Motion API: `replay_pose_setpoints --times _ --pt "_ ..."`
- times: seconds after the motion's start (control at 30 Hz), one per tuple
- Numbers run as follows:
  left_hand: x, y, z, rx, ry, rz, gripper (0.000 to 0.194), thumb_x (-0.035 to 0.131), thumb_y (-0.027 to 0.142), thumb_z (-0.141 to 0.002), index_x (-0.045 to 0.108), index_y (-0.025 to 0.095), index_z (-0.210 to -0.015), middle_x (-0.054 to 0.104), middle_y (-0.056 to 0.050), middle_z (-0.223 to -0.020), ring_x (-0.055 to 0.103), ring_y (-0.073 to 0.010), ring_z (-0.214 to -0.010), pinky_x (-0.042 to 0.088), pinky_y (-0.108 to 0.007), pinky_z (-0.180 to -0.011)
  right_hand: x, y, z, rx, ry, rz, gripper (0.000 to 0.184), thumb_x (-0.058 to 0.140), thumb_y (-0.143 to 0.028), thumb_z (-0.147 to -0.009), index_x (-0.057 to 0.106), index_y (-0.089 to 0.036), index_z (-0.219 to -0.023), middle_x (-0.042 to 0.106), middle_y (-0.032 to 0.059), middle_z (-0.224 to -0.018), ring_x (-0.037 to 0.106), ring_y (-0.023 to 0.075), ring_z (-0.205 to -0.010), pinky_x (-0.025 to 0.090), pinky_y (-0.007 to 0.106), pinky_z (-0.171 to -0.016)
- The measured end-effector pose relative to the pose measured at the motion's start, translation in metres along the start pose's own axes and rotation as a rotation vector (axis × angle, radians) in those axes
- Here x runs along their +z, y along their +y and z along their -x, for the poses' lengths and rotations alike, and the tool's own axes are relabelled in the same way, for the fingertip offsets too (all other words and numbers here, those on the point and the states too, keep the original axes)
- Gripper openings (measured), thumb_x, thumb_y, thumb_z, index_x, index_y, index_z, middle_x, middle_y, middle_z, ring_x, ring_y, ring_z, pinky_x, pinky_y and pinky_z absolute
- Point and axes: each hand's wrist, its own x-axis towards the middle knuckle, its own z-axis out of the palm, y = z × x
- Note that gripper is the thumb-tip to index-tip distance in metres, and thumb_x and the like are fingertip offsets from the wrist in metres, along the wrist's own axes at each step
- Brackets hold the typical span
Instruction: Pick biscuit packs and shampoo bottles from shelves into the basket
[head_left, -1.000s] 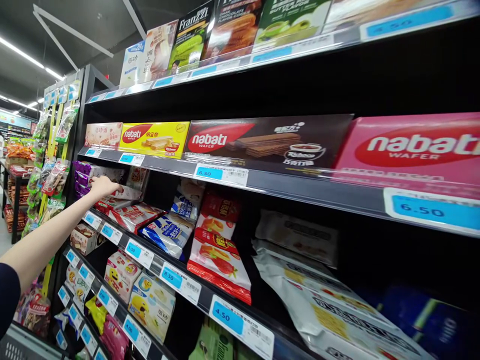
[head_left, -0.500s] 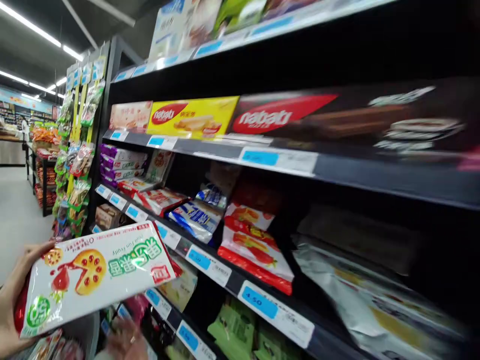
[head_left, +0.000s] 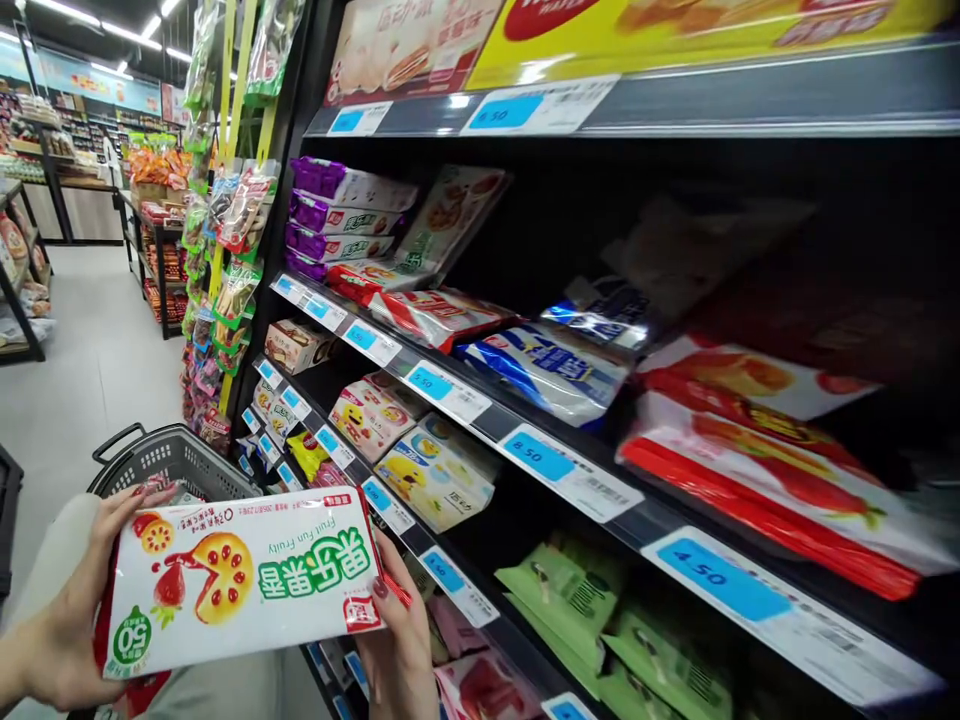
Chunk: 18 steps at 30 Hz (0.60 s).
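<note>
A white-and-red biscuit packet (head_left: 247, 575) is held in front of me, its strawberry and cookie pictures facing me and its green lettering upside down. My left hand (head_left: 75, 610) grips its left end, thumb along the upper edge. At the right end, my right hand (head_left: 401, 635) is closed on the packet, with the thumb on the front corner and the other fingers mostly hidden. Beneath and behind the packet is a dark grey shopping basket (head_left: 214, 460), its contents largely covered.
Store shelves run along the right, with purple-ended biscuit packs (head_left: 319, 210), a blue-and-white pack (head_left: 551, 365), red-and-white packs (head_left: 780, 470) and green bags (head_left: 562, 590). Price labels line a shelf edge (head_left: 480, 425). Snack bags hang on a strip rack (head_left: 244, 205). An aisle floor (head_left: 97, 380) stretches away left.
My right hand has come up from below and taken the packet's right end. The view has tipped down and shifted left, bringing the basket and lower shelves into sight.
</note>
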Motion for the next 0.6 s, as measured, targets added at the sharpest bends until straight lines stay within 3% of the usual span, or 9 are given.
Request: replay_pose_setpoints --times 0.07,0.13,0.2,0.27,0.33,0.43,0.53,0.6 --pt "0.0 0.003 0.0 0.012 -0.063 0.019 0.117 0.08 0.031 -0.055 0.012 0.04 -0.149 0.024 -0.007 -0.156 0.014 -0.0433 -0.143 0.01 -0.063 -0.115 0.003 0.0 0.001 0.015 0.026 -0.005 0.053 0.078 -0.041 -0.063 0.064 -0.029 -0.112 0.069 0.0046 -0.111 0.066 0.0244 -0.092 0.053 0.035 -0.076" --pt "0.0 0.002 -0.001 -0.087 -0.168 0.159 0.119 0.081 0.041 -0.056 0.009 0.038 -0.151 0.015 -0.006 -0.16 0.011 -0.0406 -0.145 0.009 -0.059 -0.116 0.004 -0.002 -0.001 0.017 0.052 0.014 0.054 0.079 -0.04 -0.062 0.063 -0.028 -0.113 0.07 0.0056 -0.109 0.067 0.0252 -0.089 0.053 0.036 -0.075" --pt "0.002 -0.002 -0.005 -0.174 -0.257 0.409 0.116 0.08 0.054 -0.056 0.016 0.035 -0.151 0.015 -0.007 -0.16 0.014 -0.0391 -0.144 0.015 -0.056 -0.116 0.002 -0.007 -0.006 -0.002 0.047 0.062 0.058 0.079 -0.04 -0.062 0.061 -0.026 -0.115 0.07 0.0081 -0.108 0.067 0.0268 -0.083 0.053 0.038 -0.071" --pt "0.007 -0.01 -0.01 -0.302 -0.308 0.659 0.101 0.076 0.057 -0.06 0.032 0.031 -0.147 0.029 -0.01 -0.156 0.028 -0.0394 -0.14 0.029 -0.054 -0.112 0.0 -0.012 -0.014 -0.03 0.011 0.138 0.061 0.079 -0.042 -0.062 0.059 -0.024 -0.117 0.07 0.0094 -0.105 0.067 0.0266 -0.077 0.052 0.038 -0.067" --pt "0.013 -0.016 -0.015 -0.488 -0.321 0.841 0.081 0.075 0.051 -0.065 0.049 0.025 -0.137 0.048 -0.013 -0.144 0.047 -0.0383 -0.129 0.04 -0.052 -0.104 0.001 -0.016 -0.026 -0.061 -0.015 0.233 0.06 0.078 -0.043 -0.064 0.057 -0.024 -0.116 0.07 0.0079 -0.098 0.065 0.0248 -0.074 0.05 0.036 -0.066" --pt "0.026 -0.019 -0.018 -0.721 -0.392 1.023 0.062 0.074 0.038 -0.066 0.062 0.018 -0.124 0.066 -0.013 -0.124 0.063 -0.032 -0.11 0.049 -0.043 -0.096 0.012 -0.015 -0.051 -0.098 -0.037 0.358 0.053 0.077 -0.043 -0.064 0.058 -0.022 -0.109 0.069 0.0047 -0.089 0.062 0.0215 -0.072 0.048 0.032 -0.064" --pt "0.045 -0.012 -0.02 -0.82 -0.479 1.137 0.052 0.073 0.025 -0.065 0.065 0.014 -0.116 0.072 -0.012 -0.111 0.07 -0.0266 -0.095 0.055 -0.032 -0.082 0.033 -0.004 -0.076 -0.063 -0.171 0.431 0.046 0.075 -0.043 -0.065 0.06 -0.022 -0.104 0.065 0.0001 -0.079 0.057 0.0172 -0.066 0.044 0.028 -0.06" --pt "0.06 -0.005 -0.022 -0.835 -0.403 1.164 0.049 0.073 0.02 -0.062 0.066 0.014 -0.11 0.074 -0.012 -0.104 0.072 -0.026 -0.087 0.056 -0.028 -0.071 0.048 0.006 -0.086 -0.008 -0.259 0.433 0.044 0.072 -0.046 -0.069 0.06 -0.022 -0.104 0.062 -0.0017 -0.076 0.055 0.0155 -0.064 0.043 0.026 -0.06"
